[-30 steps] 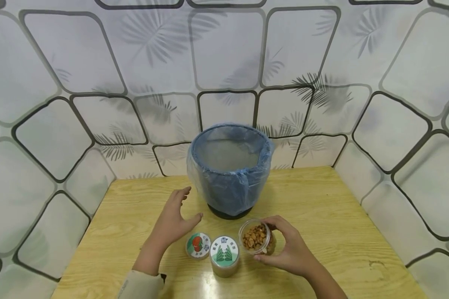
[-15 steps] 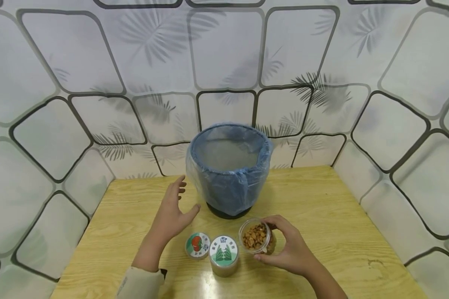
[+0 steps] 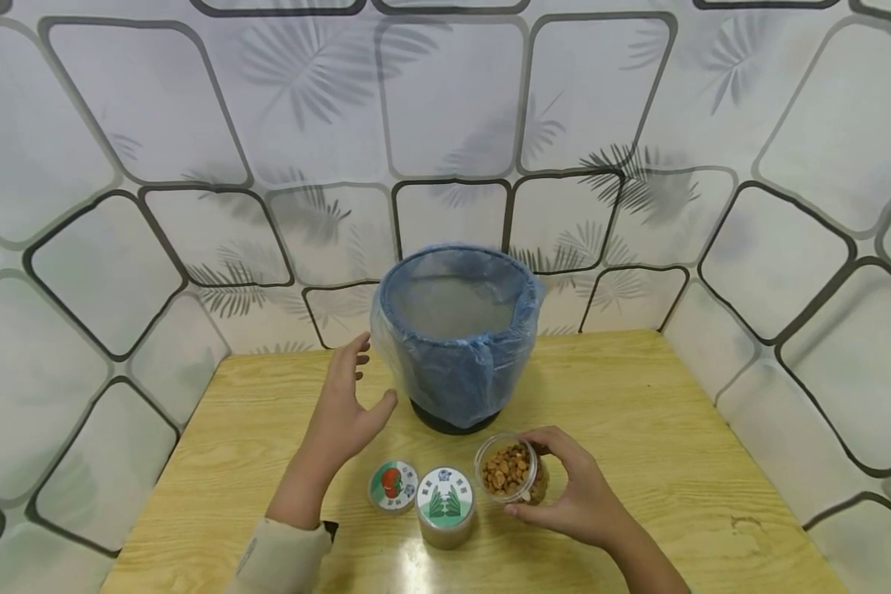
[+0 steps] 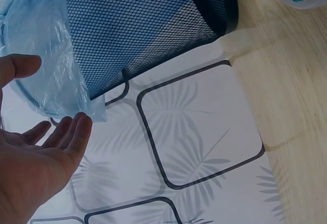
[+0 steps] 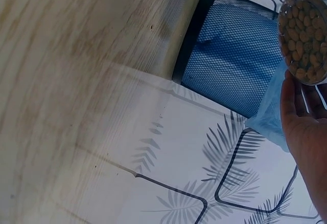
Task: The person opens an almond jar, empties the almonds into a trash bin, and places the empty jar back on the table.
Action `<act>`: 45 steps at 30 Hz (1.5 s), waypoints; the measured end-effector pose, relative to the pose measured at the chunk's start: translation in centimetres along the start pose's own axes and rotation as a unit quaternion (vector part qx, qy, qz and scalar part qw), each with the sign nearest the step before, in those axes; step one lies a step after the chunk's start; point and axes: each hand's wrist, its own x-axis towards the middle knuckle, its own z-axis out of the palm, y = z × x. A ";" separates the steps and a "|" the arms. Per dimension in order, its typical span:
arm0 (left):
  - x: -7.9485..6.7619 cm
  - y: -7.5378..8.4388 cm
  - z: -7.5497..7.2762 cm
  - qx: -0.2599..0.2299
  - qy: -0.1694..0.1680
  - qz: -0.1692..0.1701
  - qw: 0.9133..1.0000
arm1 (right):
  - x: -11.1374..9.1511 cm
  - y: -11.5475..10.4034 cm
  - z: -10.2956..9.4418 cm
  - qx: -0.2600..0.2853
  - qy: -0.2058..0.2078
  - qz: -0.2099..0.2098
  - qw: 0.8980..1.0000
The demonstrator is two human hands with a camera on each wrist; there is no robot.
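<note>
My right hand (image 3: 575, 495) grips a clear open jar (image 3: 536, 487) of brown nuts (image 3: 506, 472), tilted toward the left. The jar's round bottom (image 5: 301, 35), with nuts behind it, shows in the right wrist view. My left hand (image 3: 341, 412) holds nothing; its thumb and fingers are spread apart, just left of a mesh bin (image 3: 456, 371). In the left wrist view the fingertips (image 4: 83, 121) overlap the bin's blue plastic liner (image 4: 51, 45). Between the hands stands a jar (image 3: 445, 536) with a green-and-white top. Beside it lies a round tomato-pictured lid (image 3: 393, 485).
The lined bin stands at the back middle of the wooden table (image 3: 624, 396), on a black base (image 3: 453, 426). Patterned walls (image 3: 327, 231) enclose the table at the back and on both sides.
My left hand has moved a little forward, up along the bin's left side. The right hand and the nut jar have stayed nearly still.
</note>
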 end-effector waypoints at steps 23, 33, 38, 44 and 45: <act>2.0 2.1 -0.1 -0.008 0.033 0.059 0.998 | -0.1 0.1 0.0 -0.010 0.004 -0.001 1.000; 2.4 2.8 -0.3 -0.005 0.010 0.052 0.999 | -0.1 0.0 -0.2 -0.005 0.003 -0.002 1.000; 2.9 3.4 -0.2 0.018 0.008 0.047 0.999 | -0.1 0.1 -0.2 -0.005 0.002 0.000 1.000; 3.8 4.0 0.1 0.047 0.001 0.047 0.998 | -0.3 0.4 0.1 -0.007 0.008 -0.003 1.000; 3.9 4.1 0.1 0.050 0.003 0.048 0.998 | -0.3 0.4 0.1 -0.006 0.009 -0.004 1.000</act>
